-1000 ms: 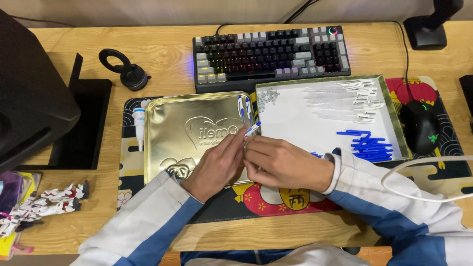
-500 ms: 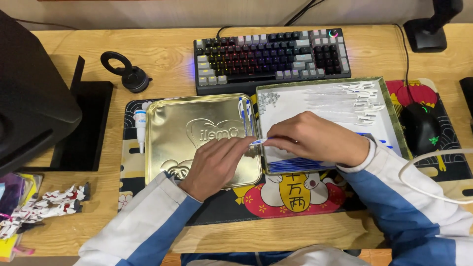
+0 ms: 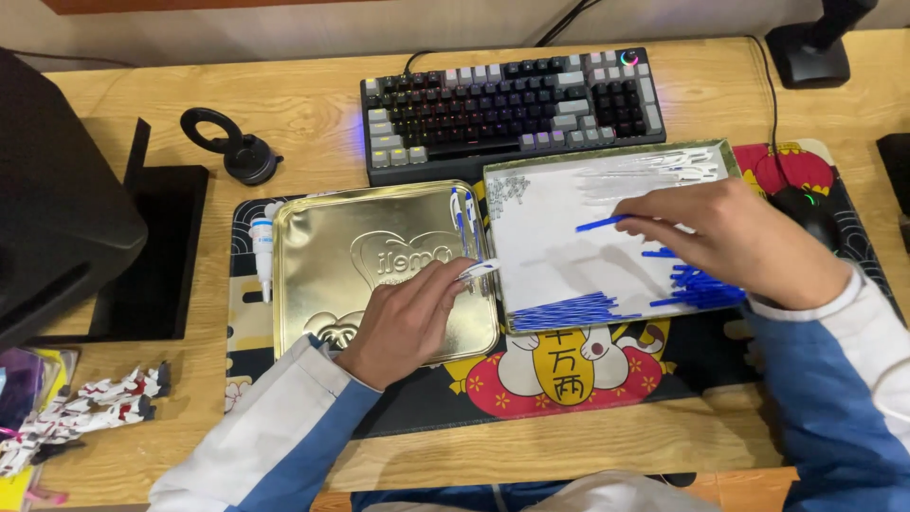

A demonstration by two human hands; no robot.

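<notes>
My left hand [image 3: 408, 318] rests on a gold tin lid [image 3: 327, 275] and pinches a small white piece [image 3: 477, 270] at the lid's right edge. My right hand [image 3: 735, 242] hovers over an open tin tray [image 3: 531, 223] lined in white and holds a thin blue stick [image 3: 601, 225] by one end. Several blue sticks [image 3: 569, 311] lie along the tray's near edge and at its right side [image 3: 697, 286]. White sticks [image 3: 654, 171] lie in a pile at the tray's far side. A few blue-and-white pieces [image 3: 463, 216] sit on the lid's right edge.
A keyboard [image 3: 512, 109] lies behind the tins. A glue tube [image 3: 263, 248] lies left of the lid. A mouse [image 3: 806, 207] sits at the right on a patterned desk mat [image 3: 569, 374]. A black ring stand [image 3: 232, 147], a dark monitor [image 3: 57, 199] and a small robot model [image 3: 81, 408] occupy the left.
My right hand left my left hand, moved right across the white tray, and now holds a blue stick. My left hand stayed on the gold lid with the white piece.
</notes>
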